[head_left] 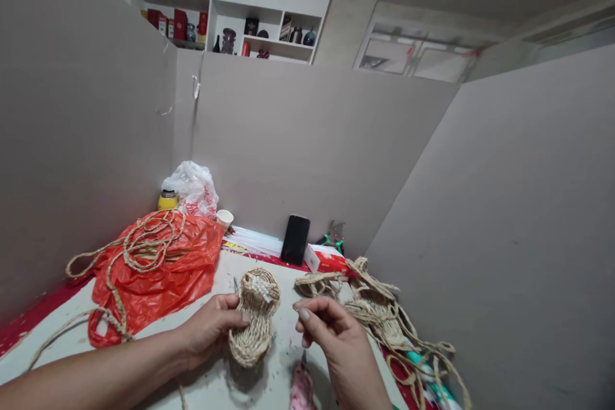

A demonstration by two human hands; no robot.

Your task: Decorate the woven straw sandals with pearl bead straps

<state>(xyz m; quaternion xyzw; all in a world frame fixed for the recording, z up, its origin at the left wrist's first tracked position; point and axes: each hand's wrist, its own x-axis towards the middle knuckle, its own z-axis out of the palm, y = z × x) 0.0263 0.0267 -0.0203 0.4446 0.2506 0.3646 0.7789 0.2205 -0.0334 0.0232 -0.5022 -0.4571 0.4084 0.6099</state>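
Observation:
A small slipper woven from straw cord [254, 336], with white pearl-like beads on its strap, is held in my left hand [218, 320]. The thumb presses on its edge and the fingers pass behind it. To the right, apart from the slipper, my right hand [331, 330] pinches thumb and forefinger together; whatever is between them is too small to make out. Below the fingertips lies a tool with a pink wrapped handle [302, 387] and a thin dark metal tip. A metal point shows just left of the slipper's top.
On the left a red plastic bag [192, 275] carries coiled braided cord [147, 243]. More woven pieces [379, 301] and loose cord lie at right. At the back stand a phone [295, 240], a paper cup [224, 218], a yellow jar [168, 200] and green-handled pliers [336, 240]. Grey partitions [288, 134] enclose the table.

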